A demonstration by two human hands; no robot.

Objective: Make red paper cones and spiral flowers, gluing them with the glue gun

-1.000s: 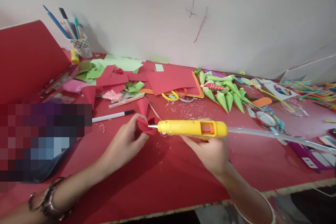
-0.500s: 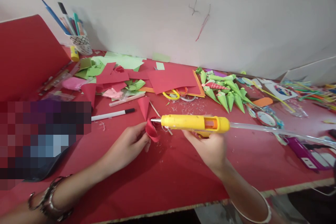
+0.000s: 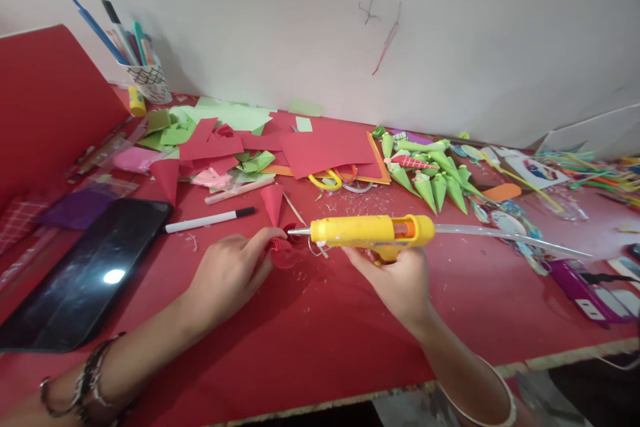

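Note:
A curled red paper strip [image 3: 284, 255] is pinched in the fingers of my left hand [image 3: 225, 275], just above the red tabletop. My right hand [image 3: 400, 283] is wrapped round the handle of a yellow glue gun [image 3: 353, 231]. The metal nozzle points left and reaches the curled paper; whether it touches cannot be made out. A long clear glue stick [image 3: 500, 235] sticks out of the gun's back end. Right behind the curled paper stands a red paper cone [image 3: 273, 204], with a thin wooden stick [image 3: 294, 207] beside it.
Left of my hand lie a black phone [image 3: 90, 273] and a white marker [image 3: 210, 220]. Paper scraps [image 3: 213, 140] and yellow-handled scissors [image 3: 325, 180] lie behind. Green paper cones [image 3: 435, 180] are heaped at right, near a purple power strip [image 3: 590, 293]. A pen cup [image 3: 149, 80] stands back left.
The red paper strip has turned and looks more tightly curled in my left hand, which has moved slightly left. The glue gun stays near it, its nozzle still at the paper.

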